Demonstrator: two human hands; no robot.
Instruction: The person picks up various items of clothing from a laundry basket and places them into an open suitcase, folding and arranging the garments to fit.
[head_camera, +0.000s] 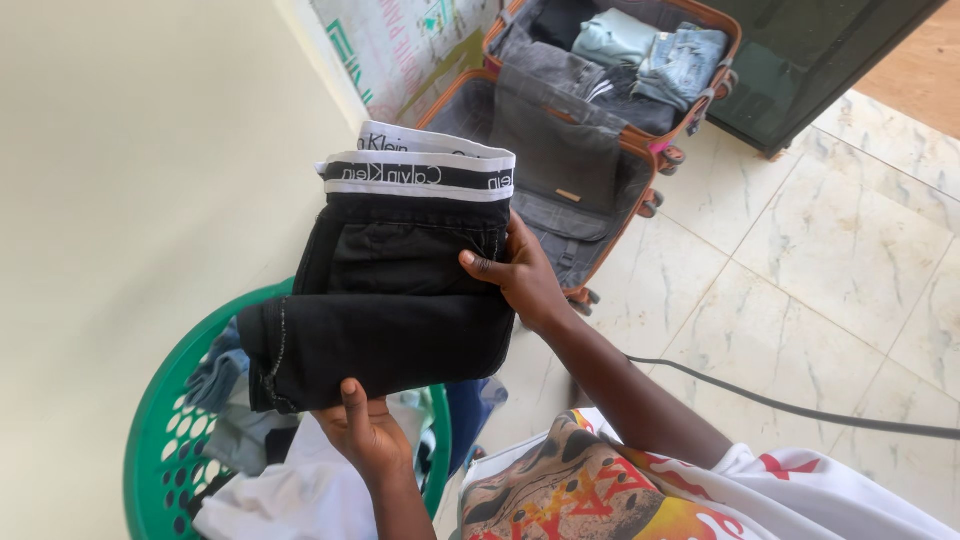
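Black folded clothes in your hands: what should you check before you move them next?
1. Left hand grips the near edge of the black folded clothes: ok.
2. Right hand grips their side: ok.
3. Fold is neat, white waistband on top: ok.
4. Suitcase lies open: ok.
5. Room left in its packed half: cannot tell.
6. Black cable on the floor is clear of feet: cannot tell.

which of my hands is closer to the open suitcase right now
Your right hand. It grips the right edge of the folded black garment, just in front of the open suitcase. Your left hand holds the garment's bottom edge, over the green laundry basket.
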